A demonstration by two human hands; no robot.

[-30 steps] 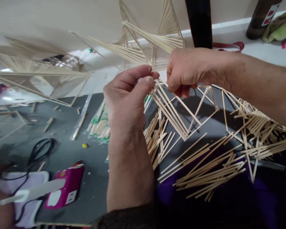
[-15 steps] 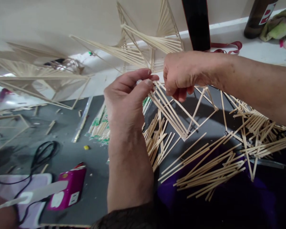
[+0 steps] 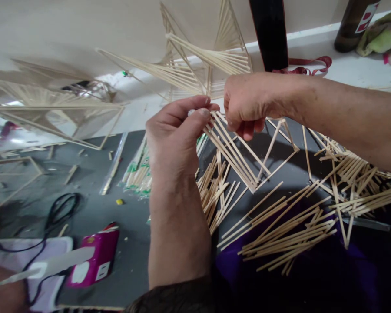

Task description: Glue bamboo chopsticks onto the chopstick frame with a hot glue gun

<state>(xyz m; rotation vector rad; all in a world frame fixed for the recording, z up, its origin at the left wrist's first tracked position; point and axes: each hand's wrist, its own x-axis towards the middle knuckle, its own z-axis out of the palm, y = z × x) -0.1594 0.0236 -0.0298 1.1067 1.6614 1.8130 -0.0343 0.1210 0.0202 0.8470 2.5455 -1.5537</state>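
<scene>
My left hand pinches the upper corner of a frame of thin wooden sticks, thumb and fingers closed where several sticks meet. A small clear or whitish bit shows by the thumb. To its right, my right hand is closed, its curled fingers around a slanting stick of the same frame; the hand itself partly hides that grip. The frame's lower corner rests on the dark table. Loose wooden sticks lie in front of it, partly over purple cloth, and more sticks lie beside my left forearm.
Finished-looking stick structures stand at the back by the wall, with another at left. Packaged sticks lie left of my forearm. A magenta box, black cable and dark bottle are around. A stick pile lies right.
My left hand has shifted very slightly right in the picture, along with most of the scene. Both hands keep their hold on the stick frame.
</scene>
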